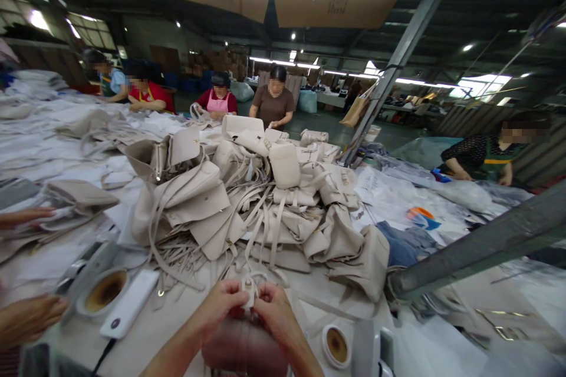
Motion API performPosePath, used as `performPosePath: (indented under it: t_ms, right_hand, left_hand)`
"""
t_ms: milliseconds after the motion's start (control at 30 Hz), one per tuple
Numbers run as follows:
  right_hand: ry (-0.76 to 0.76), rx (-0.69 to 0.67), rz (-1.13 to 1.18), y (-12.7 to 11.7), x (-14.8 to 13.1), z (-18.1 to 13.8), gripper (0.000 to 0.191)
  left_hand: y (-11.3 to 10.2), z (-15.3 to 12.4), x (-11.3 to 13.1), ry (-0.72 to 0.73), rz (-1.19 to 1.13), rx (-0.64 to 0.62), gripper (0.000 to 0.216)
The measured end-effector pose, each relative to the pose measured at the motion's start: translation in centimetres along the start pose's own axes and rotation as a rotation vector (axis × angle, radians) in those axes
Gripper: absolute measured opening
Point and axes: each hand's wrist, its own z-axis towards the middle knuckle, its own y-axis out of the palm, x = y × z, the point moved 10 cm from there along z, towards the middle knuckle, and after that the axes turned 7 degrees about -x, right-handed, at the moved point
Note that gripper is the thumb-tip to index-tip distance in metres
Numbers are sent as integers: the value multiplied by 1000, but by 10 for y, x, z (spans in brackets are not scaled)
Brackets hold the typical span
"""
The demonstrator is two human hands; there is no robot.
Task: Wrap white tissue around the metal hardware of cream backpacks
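My left hand [223,301] and my right hand [275,309] meet at the near edge of the table, both pinching a small cream strap end with a metal fitting [249,290]. Below them lies a dark rounded thing, partly hidden by my wrists. Straight ahead rises a big heap of cream bags with long straps [260,206]. One strap runs from the heap toward my fingers.
A white power bank [129,303] and a round tin of brown paste [104,293] lie left of my hands; a second small tin [336,345] sits at the right. Another person's hands [26,318] work at far left. Several people stand along the far side. A slanted metal post [477,247] crosses right.
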Motion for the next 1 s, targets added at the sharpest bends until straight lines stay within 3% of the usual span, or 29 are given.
performPosePath:
  t_ms: [133,367,533,833,1000]
  right_hand:
    - [26,0,4,8,12,-5,18]
    - [103,-37,108,17,35,-18,23]
    - [107,-55,234,20,40,-23,16]
    - [200,40,406,10,59,-21,13]
    - [173,8,560,12,55,-21,19]
  left_hand:
    - [-6,-4,-11,-26,61,64,22]
    - [-3,-5,-26,-32,97,41,20]
    - [-1,-1,-22,44,193,40,19]
    - [1,-2,-10,222,489,161,15]
    - [-6,2,-12,234,496,227,16]
